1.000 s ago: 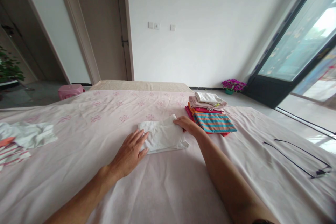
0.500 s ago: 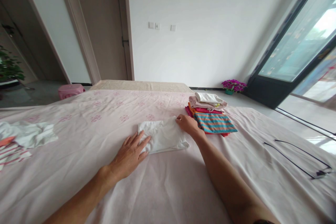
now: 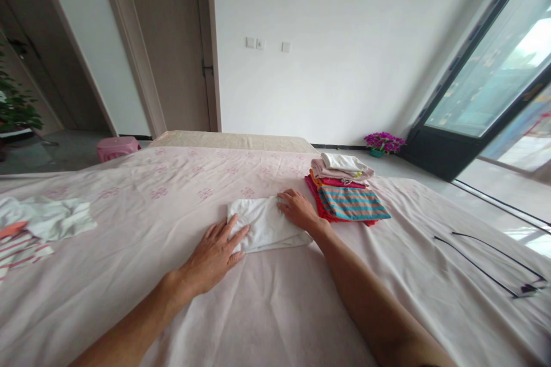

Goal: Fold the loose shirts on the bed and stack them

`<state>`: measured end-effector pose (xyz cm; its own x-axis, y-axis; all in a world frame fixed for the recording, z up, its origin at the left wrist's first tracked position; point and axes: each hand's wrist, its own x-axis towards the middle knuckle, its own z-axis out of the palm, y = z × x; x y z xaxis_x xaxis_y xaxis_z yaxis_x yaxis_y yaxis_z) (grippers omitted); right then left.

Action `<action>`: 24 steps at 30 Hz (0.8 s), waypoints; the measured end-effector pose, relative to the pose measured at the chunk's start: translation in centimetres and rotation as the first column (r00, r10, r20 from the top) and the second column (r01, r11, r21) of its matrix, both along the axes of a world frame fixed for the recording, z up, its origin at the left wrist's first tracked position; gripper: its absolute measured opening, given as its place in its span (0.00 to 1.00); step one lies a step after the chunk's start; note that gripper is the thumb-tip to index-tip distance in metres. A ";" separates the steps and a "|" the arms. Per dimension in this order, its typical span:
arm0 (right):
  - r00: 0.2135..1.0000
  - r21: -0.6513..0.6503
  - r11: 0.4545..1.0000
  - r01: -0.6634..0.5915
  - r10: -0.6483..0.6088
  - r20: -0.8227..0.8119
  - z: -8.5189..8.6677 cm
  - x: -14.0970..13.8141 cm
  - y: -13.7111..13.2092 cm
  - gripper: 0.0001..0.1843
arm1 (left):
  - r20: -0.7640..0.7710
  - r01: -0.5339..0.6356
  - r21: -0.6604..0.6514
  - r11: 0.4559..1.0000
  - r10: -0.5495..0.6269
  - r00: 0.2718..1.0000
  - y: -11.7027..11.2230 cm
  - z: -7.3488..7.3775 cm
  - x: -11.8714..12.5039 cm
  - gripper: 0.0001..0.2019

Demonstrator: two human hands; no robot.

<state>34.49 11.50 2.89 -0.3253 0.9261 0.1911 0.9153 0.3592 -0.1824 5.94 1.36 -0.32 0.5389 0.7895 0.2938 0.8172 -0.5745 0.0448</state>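
A folded white garment lies flat on the pink bedsheet in the middle of the bed. My left hand rests flat on its near left edge, fingers stretched out. My right hand lies palm down on its far right part, fingers spread. Just right of the garment sits a stack of folded clothes, with a teal and red striped piece in front and pink and white pieces behind.
Loose unfolded clothes lie at the bed's left edge. A black hanger rests on the sheet at the right. Beyond the bed are a pink stool, a purple flower pot, a door and a glass sliding door.
My right hand has slid left from the garment's far right corner onto its top. The left hand stays pressed on the near left edge.
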 end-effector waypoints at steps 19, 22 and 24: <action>0.944 -0.051 0.944 0.326 -0.322 0.073 0.4 -0.1 0.2 0.23 | 0.613 -0.138 -0.440 0.887 0.409 0.676 2.8 0.5 0.7 0.25; 0.945 -0.091 0.941 0.325 -0.319 0.070 0.4 -0.3 0.1 0.23 | 0.682 -0.009 -0.543 0.839 0.447 0.579 3.1 1.0 0.9 0.30; 0.950 -0.094 0.946 0.310 -0.307 0.053 0.3 -0.4 0.2 0.23 | 0.707 0.082 -0.605 0.792 0.487 0.514 3.0 1.4 1.0 0.33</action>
